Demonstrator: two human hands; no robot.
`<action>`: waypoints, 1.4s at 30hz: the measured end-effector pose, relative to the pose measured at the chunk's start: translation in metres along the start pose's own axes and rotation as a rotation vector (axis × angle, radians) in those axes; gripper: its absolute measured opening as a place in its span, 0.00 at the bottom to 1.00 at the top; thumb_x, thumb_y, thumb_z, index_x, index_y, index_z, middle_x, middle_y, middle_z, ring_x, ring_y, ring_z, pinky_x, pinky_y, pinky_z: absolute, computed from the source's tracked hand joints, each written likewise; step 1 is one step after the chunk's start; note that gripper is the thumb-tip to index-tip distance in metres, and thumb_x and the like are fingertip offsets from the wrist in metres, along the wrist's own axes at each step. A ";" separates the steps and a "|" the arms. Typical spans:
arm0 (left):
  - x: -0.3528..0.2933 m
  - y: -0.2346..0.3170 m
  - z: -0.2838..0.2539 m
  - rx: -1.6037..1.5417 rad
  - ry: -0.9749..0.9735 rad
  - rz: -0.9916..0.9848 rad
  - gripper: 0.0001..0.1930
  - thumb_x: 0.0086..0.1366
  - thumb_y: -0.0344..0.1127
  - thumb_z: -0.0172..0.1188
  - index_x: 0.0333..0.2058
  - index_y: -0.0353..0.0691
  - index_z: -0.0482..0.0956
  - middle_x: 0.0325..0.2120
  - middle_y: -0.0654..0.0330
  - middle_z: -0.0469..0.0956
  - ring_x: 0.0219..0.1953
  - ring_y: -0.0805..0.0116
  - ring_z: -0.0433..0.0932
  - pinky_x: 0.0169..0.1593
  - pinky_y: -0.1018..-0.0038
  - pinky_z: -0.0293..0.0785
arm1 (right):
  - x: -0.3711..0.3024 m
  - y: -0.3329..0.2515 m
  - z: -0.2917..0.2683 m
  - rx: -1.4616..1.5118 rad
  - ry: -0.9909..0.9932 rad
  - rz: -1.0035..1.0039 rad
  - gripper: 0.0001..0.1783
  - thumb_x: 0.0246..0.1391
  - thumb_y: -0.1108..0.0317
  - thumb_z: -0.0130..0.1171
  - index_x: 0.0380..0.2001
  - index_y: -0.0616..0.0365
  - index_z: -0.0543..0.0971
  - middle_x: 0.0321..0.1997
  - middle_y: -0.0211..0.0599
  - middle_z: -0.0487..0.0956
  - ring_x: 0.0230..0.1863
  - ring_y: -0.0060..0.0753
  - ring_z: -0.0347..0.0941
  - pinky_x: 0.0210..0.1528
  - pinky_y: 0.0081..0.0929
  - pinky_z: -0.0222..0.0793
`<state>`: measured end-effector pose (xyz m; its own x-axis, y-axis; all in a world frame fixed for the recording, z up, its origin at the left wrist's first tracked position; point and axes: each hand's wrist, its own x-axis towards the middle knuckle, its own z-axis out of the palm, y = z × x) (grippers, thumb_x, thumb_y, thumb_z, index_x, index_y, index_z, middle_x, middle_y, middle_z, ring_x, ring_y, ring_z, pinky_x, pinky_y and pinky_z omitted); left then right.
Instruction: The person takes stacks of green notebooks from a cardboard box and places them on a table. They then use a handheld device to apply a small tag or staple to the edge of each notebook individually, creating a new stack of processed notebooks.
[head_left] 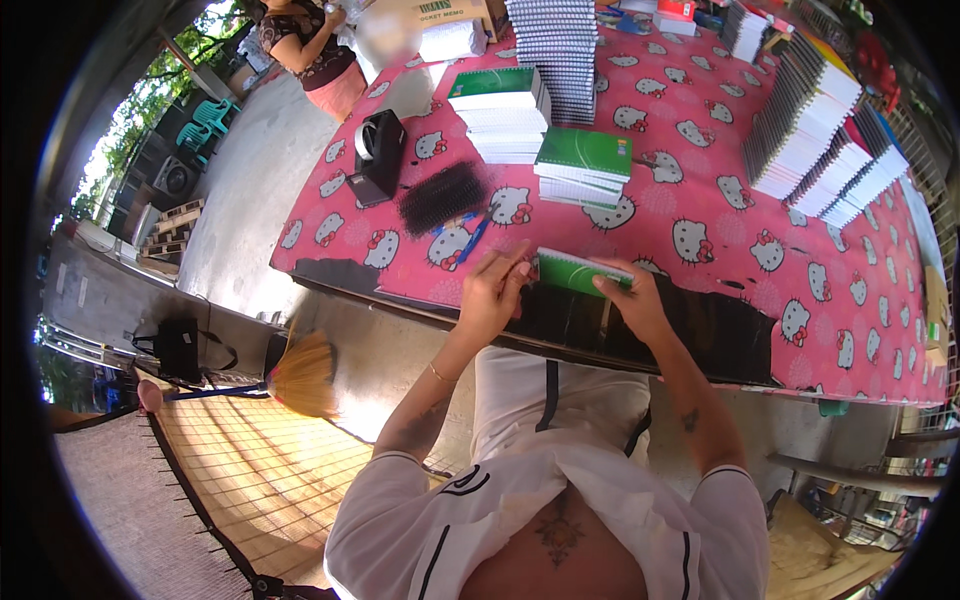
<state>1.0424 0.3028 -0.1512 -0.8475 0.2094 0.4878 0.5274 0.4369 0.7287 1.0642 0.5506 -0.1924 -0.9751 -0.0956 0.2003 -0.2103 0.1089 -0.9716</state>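
A small green-covered notepad is held at the near edge of the table. My right hand grips its right end, with the thumb on the cover. My left hand is closed in a pinch beside the notepad's left end; what its fingertips hold is too small to make out. Just beyond my left hand lie a blue pen-like tool and a heap of black binding coils. A short stack of green-covered notepads sits beyond the one in my hands.
The table has a pink patterned cover. A black tape dispenser stands at left. Stacks of green notepads, spiral notebooks and more notebooks stand farther off. Another person is at far left; a broom lies below.
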 end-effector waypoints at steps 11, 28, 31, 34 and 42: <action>-0.021 0.002 -0.027 -0.104 0.017 -0.129 0.09 0.68 0.30 0.60 0.44 0.34 0.81 0.35 0.50 0.83 0.32 0.62 0.83 0.36 0.69 0.77 | -0.009 -0.007 0.023 0.056 -0.014 -0.006 0.15 0.63 0.67 0.60 0.50 0.62 0.80 0.39 0.29 0.82 0.39 0.15 0.72 0.45 0.19 0.69; -0.009 -0.019 -0.036 0.030 -0.121 0.046 0.12 0.62 0.28 0.66 0.45 0.36 0.82 0.34 0.55 0.80 0.34 0.62 0.80 0.36 0.70 0.75 | -0.014 -0.005 0.027 0.006 -0.061 -0.020 0.14 0.63 0.67 0.60 0.50 0.62 0.80 0.40 0.28 0.82 0.40 0.15 0.72 0.44 0.19 0.69; 0.000 -0.008 -0.046 0.169 -0.185 0.288 0.17 0.61 0.35 0.66 0.48 0.38 0.80 0.36 0.52 0.79 0.39 0.52 0.78 0.42 0.64 0.76 | -0.018 -0.002 0.026 -0.001 -0.062 0.038 0.14 0.63 0.67 0.60 0.49 0.61 0.81 0.37 0.26 0.81 0.37 0.14 0.71 0.42 0.18 0.68; 0.006 -0.022 -0.040 0.235 -0.284 0.290 0.17 0.63 0.41 0.64 0.48 0.39 0.80 0.36 0.51 0.78 0.39 0.51 0.78 0.40 0.61 0.75 | -0.022 -0.011 0.020 -0.039 -0.057 0.101 0.15 0.62 0.68 0.61 0.49 0.62 0.81 0.36 0.26 0.80 0.36 0.13 0.70 0.40 0.17 0.67; 0.005 -0.002 -0.045 0.224 -0.290 0.313 0.14 0.64 0.43 0.63 0.43 0.43 0.80 0.33 0.54 0.77 0.33 0.48 0.79 0.35 0.58 0.76 | -0.021 -0.007 0.024 0.004 -0.091 -0.026 0.16 0.62 0.66 0.62 0.49 0.65 0.80 0.42 0.31 0.81 0.40 0.16 0.72 0.43 0.17 0.68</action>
<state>1.0399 0.2638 -0.1281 -0.6491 0.5824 0.4894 0.7606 0.4850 0.4316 1.0881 0.5285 -0.1925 -0.9586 -0.1884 0.2134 -0.2351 0.1013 -0.9667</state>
